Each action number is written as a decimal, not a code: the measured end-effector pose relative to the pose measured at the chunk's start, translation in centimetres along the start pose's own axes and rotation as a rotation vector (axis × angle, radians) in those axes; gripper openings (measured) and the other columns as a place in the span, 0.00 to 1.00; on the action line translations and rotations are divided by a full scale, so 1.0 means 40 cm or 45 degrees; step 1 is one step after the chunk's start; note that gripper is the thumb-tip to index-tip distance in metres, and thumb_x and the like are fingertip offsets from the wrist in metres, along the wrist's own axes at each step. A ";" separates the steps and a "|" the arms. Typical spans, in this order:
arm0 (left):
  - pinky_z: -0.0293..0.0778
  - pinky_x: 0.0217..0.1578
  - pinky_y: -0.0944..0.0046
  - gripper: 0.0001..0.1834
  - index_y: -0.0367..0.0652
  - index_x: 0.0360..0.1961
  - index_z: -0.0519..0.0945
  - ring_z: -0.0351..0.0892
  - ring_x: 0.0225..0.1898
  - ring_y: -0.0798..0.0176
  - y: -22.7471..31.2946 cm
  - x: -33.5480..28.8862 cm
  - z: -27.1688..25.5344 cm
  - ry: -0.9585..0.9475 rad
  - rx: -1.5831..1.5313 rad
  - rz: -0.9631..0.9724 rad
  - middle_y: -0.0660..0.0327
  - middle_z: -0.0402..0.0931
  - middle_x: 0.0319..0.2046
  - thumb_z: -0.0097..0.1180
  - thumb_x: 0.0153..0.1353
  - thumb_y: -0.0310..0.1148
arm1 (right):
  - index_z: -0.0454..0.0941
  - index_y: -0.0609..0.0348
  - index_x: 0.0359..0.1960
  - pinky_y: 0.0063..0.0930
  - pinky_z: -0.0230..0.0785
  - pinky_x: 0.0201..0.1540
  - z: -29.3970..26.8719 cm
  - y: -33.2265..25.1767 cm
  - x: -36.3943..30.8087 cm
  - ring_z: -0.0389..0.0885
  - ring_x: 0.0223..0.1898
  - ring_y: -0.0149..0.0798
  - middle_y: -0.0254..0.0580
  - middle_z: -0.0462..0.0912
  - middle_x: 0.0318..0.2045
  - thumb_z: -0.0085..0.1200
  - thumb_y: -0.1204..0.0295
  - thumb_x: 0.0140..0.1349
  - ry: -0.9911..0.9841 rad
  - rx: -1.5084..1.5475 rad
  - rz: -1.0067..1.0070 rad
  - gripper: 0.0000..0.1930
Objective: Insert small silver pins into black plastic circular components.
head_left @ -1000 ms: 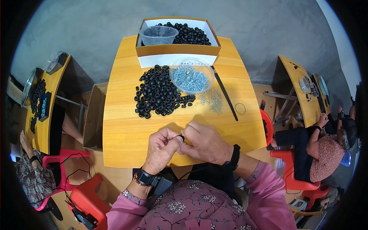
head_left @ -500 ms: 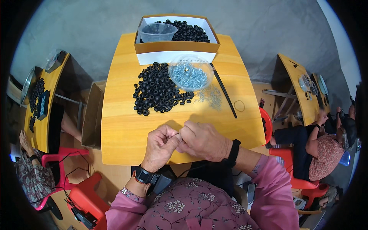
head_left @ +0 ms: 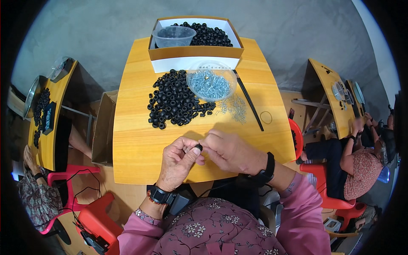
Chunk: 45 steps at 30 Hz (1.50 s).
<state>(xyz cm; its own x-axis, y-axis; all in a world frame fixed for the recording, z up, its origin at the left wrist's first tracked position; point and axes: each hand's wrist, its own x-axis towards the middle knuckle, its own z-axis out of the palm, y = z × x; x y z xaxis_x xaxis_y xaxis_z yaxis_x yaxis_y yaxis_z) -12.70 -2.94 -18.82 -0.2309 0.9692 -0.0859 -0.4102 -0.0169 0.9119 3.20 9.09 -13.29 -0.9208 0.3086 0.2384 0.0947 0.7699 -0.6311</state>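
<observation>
Near the front edge of the table, my left hand (head_left: 175, 163) pinches a small black ring-shaped part (head_left: 198, 147) between thumb and fingers. My right hand (head_left: 231, 155) is right beside it, fingers drawn together at the part; anything they hold is hidden. Farther off lies a pile of black ring-shaped parts (head_left: 172, 100), some with open holes showing. To its right, a clear round tub (head_left: 191, 92) holds small, shiny, pale blue pieces (head_left: 212, 85), too small to make out. Similar loose pieces (head_left: 234, 109) are scattered on the table beside it.
At the back stands an open box (head_left: 195, 52) with black balls (head_left: 212, 36) and a clear tub (head_left: 174, 37). A black rod (head_left: 250, 102) and a rubber band (head_left: 266, 117) lie at right. Co-workers sit at side tables; red chairs (head_left: 100, 216) stand nearby.
The black part now shows at my left fingertips, where my fingers covered it before. My right hand has shifted slightly right and turned, opening a little space between the hands.
</observation>
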 end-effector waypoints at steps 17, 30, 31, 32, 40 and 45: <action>0.81 0.39 0.67 0.06 0.34 0.44 0.77 0.81 0.32 0.68 -0.011 0.001 -0.007 -0.072 0.065 0.028 0.59 0.82 0.32 0.57 0.70 0.25 | 0.75 0.60 0.33 0.31 0.70 0.27 -0.004 0.001 0.003 0.79 0.26 0.37 0.41 0.79 0.25 0.61 0.75 0.60 0.163 0.305 0.224 0.07; 0.82 0.34 0.66 0.06 0.33 0.43 0.78 0.83 0.30 0.66 -0.005 -0.002 -0.008 -0.061 0.035 0.020 0.56 0.83 0.33 0.58 0.68 0.24 | 0.74 0.60 0.34 0.37 0.69 0.28 -0.018 0.003 0.015 0.78 0.26 0.50 0.44 0.77 0.25 0.60 0.78 0.60 0.100 0.048 -0.046 0.06; 0.82 0.34 0.66 0.06 0.33 0.43 0.78 0.83 0.30 0.66 -0.006 -0.003 -0.010 -0.061 0.013 0.012 0.56 0.82 0.33 0.58 0.68 0.25 | 0.74 0.60 0.34 0.37 0.69 0.28 -0.017 0.000 0.015 0.78 0.26 0.50 0.44 0.77 0.25 0.60 0.78 0.60 0.100 0.048 -0.048 0.06; 0.82 0.34 0.66 0.07 0.33 0.44 0.78 0.83 0.30 0.65 -0.007 -0.003 -0.012 -0.062 -0.009 0.003 0.56 0.82 0.33 0.58 0.69 0.25 | 0.72 0.61 0.33 0.42 0.70 0.31 -0.016 -0.008 0.012 0.78 0.29 0.53 0.47 0.76 0.26 0.59 0.75 0.60 0.089 0.058 -0.031 0.07; 0.80 0.35 0.66 0.07 0.31 0.41 0.79 0.83 0.30 0.65 -0.006 -0.002 -0.019 -0.067 -0.114 0.002 0.56 0.83 0.34 0.59 0.68 0.26 | 0.68 0.62 0.36 0.46 0.71 0.33 -0.011 -0.059 0.009 0.77 0.32 0.57 0.50 0.73 0.30 0.60 0.70 0.61 0.048 0.025 0.040 0.13; 0.80 0.35 0.68 0.06 0.31 0.40 0.80 0.83 0.30 0.66 0.005 -0.001 -0.013 -0.041 -0.189 -0.005 0.56 0.83 0.30 0.58 0.68 0.24 | 0.67 0.63 0.35 0.44 0.72 0.32 0.008 -0.058 0.012 0.77 0.31 0.53 0.49 0.72 0.29 0.61 0.69 0.62 0.068 -0.176 0.004 0.14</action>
<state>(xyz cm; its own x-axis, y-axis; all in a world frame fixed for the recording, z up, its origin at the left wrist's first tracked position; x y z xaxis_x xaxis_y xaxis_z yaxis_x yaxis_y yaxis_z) -13.22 -3.10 -18.85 -0.2017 0.9766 -0.0744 -0.5373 -0.0468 0.8421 2.41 7.26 -11.93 -0.8993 0.3375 0.2783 0.1517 0.8373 -0.5252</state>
